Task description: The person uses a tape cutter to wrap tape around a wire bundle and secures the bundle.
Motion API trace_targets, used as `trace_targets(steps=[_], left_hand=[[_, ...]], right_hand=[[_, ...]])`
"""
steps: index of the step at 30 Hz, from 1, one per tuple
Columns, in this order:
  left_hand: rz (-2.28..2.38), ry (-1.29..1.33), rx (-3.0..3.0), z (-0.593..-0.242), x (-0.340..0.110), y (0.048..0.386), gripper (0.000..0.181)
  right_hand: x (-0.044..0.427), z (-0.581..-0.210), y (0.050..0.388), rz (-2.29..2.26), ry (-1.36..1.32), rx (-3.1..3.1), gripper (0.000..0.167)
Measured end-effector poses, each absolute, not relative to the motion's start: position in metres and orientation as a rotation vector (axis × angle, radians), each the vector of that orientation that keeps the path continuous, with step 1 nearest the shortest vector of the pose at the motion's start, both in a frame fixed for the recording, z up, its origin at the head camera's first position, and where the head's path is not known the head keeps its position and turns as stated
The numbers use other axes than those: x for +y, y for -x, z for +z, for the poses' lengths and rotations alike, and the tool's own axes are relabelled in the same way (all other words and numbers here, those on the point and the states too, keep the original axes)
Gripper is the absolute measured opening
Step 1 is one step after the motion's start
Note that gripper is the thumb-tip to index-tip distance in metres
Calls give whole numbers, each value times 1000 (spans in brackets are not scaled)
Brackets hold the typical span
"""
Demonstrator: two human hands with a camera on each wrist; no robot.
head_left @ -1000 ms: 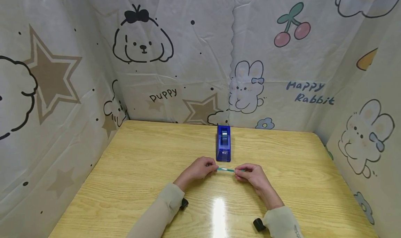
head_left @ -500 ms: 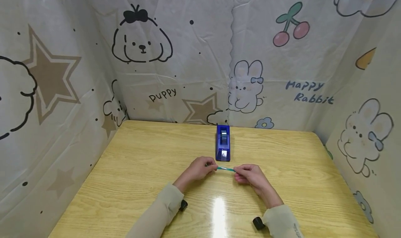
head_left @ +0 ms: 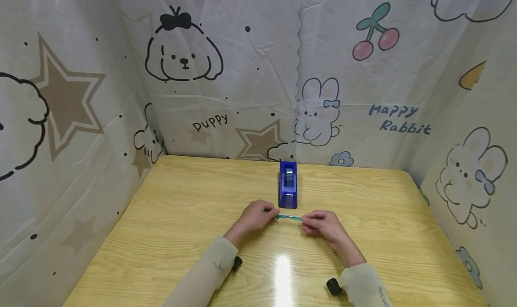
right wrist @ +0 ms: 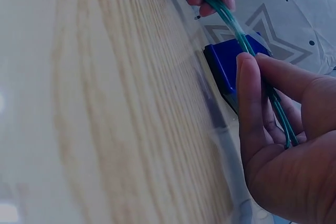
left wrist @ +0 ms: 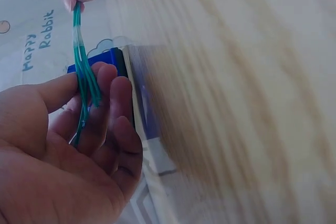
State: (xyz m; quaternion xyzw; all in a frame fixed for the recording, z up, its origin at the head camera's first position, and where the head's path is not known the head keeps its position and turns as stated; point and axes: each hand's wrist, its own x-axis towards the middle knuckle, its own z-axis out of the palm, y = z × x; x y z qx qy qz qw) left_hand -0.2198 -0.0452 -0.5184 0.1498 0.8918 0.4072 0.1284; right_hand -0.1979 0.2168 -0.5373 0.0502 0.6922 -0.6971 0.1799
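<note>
A bundle of thin green wire-like strands (head_left: pixel 288 217) stretches between my two hands above the table. A band of clear tape wraps it near the middle, plain in the left wrist view on the green strands (left wrist: pixel 79 38). My left hand (head_left: pixel 257 215) pinches one end with thumb and fingertips, and there the strand ends (left wrist: pixel 94 90) fan out over the fingers. At the other end my right hand (head_left: pixel 323 225) pinches the bundle between thumb and index finger, its tail of strands (right wrist: pixel 283 116) running into the palm. Just beyond the hands stands a blue tape dispenser (head_left: pixel 288 188) with a clear roll.
The wooden table (head_left: pixel 194 186) carries all of this. Patterned cloth (head_left: pixel 226 82) hangs along its back and both sides. Dark small devices, one black block (head_left: pixel 333 287) among them, sit at the sleeve cuffs.
My left hand has shifted slightly left and away from me, so a little more of the strands shows between the hands. The right hand stays nearly in place, and the dispenser has not moved.
</note>
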Motion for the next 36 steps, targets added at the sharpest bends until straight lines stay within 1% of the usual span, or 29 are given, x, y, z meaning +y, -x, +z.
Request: trace_targets(steps=[7,15,23,31,34,36], left_hand=[[1226,-405,2551,-523,-44,227,29],[1262,-522,2446,-526,-45,229,29],[1353,-536,2381,-527,-45,227,26],[1366,-559,2408,-525,-44,226,24],[1347,-560,2437,-524,-44,226,23],[1338,-559,2453,-523,-44,226,23]], right_hand=[[216,-537,199,-1974,-165,1998,21],[215,-538,201,-1968,-162,2039,21],[216,-538,203,-1974,-183,2029,20],[218,-538,204,-1904,-209,2001,33],[219,-539,204,-1882,-166,1991,31],[219,-539,204,-1893,-145,1989,26]])
